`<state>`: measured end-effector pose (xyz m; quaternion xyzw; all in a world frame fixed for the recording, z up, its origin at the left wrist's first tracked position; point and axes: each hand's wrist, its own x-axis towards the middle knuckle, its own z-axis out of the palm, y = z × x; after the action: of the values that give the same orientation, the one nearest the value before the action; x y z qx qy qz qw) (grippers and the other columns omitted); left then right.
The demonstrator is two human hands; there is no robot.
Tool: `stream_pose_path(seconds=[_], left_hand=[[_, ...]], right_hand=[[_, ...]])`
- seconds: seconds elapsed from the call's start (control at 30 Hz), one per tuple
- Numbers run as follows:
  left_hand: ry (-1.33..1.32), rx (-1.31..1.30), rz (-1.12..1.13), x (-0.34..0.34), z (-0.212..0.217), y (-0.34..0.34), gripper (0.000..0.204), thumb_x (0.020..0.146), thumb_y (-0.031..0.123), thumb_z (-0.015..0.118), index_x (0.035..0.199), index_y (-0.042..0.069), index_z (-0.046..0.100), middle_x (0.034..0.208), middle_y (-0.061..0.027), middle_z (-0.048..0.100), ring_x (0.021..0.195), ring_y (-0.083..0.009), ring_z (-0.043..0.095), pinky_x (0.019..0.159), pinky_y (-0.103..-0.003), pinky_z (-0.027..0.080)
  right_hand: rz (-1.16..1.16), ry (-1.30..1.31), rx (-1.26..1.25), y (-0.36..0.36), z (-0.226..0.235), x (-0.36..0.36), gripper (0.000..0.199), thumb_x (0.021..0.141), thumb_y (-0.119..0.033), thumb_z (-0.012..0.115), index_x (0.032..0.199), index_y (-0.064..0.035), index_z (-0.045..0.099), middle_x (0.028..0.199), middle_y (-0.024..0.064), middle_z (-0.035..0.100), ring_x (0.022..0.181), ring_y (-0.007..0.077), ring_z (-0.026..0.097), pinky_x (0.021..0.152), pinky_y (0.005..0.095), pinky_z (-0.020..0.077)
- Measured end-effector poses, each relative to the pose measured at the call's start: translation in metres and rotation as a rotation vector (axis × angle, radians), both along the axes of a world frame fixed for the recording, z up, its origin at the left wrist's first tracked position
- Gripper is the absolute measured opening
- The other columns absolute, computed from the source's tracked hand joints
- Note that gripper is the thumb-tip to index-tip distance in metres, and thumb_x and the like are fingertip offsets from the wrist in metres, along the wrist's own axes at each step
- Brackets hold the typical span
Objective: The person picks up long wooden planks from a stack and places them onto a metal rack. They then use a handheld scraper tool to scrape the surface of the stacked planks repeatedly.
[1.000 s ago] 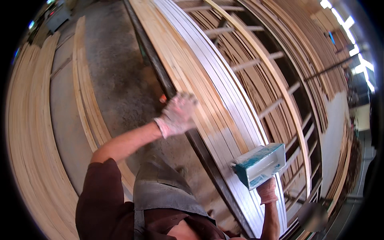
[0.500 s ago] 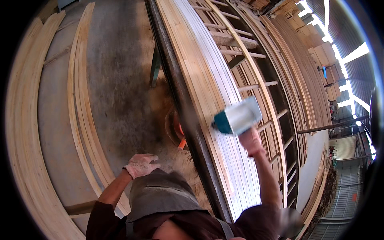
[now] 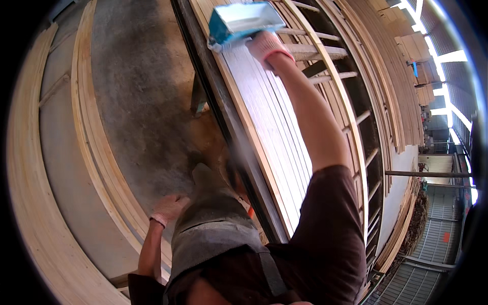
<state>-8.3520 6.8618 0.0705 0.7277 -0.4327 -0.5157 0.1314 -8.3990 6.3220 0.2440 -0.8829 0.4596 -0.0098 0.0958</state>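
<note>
Right hand [image 3: 264, 44], in a pale work glove, is closed around a teal, flat block-shaped applicator with a white pad [image 3: 243, 21], pressed onto the far end of the white-coated long boards [image 3: 274, 137] lying side by side on the surface. The arm is stretched right out, and that's the risk: at full reach the pad could tip onto one edge and leave a streak, or slide off the board edge toward the dark metal rail [image 3: 223, 117] beside it. The left hand [image 3: 170, 207], gloved too, hangs low by the grey apron [image 3: 213, 239], fingers loosely curled, holding nothing that I can make out. With that hand off the work, nothing steadies the boards if they shift. Around this: dusty concrete floor [image 3: 137, 101], stacks of pale bare timber strips [image 3: 56, 168] at left, a wooden drying rack with rungs [image 3: 351, 117] at right, daylight beyond.
</note>
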Motion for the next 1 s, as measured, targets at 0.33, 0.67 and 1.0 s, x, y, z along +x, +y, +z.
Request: stream_pose_path(seconds=[0.33,0.67,1.0], left_hand=[[0.048,0.127,0.405,0.121,0.001,0.001,0.051,0.1,0.046,0.058,0.126,0.005,0.071,0.118,-0.0235,0.073,0.111,-0.0357,0.07,0.096,-0.04,0.051],[0.092,0.207,-0.124,0.216,-0.108,-0.039,0.044,0.101,0.034,0.064,0.126,-0.002,0.071,0.115,-0.0206,0.074,0.106,-0.0263,0.072,0.086,-0.04,0.057],[0.342,0.219,-0.011,0.173,-0.107,-0.018,0.042,0.096,0.037,0.07,0.112,-0.002,0.073,0.099,-0.0066,0.073,0.091,-0.0155,0.067,0.079,-0.03,0.053]], right_hand=[[0.049,0.017,-0.035,-0.036,0.0,0.104,0.028,0.089,-0.023,0.063,0.105,-0.0057,0.078,0.111,0.0173,0.077,0.107,0.0312,0.074,0.089,0.0429,0.0587],[-0.303,0.094,0.324,0.186,0.023,-0.058,0.038,0.068,-0.018,0.089,0.102,-0.0055,0.08,0.101,0.0119,0.078,0.096,0.0278,0.077,0.066,0.0443,0.0623],[-0.633,0.175,0.242,0.476,0.05,-0.366,0.016,0.09,-0.019,0.069,0.094,-0.0041,0.073,0.084,0.0192,0.074,0.08,0.0352,0.074,0.068,0.0469,0.0597]])
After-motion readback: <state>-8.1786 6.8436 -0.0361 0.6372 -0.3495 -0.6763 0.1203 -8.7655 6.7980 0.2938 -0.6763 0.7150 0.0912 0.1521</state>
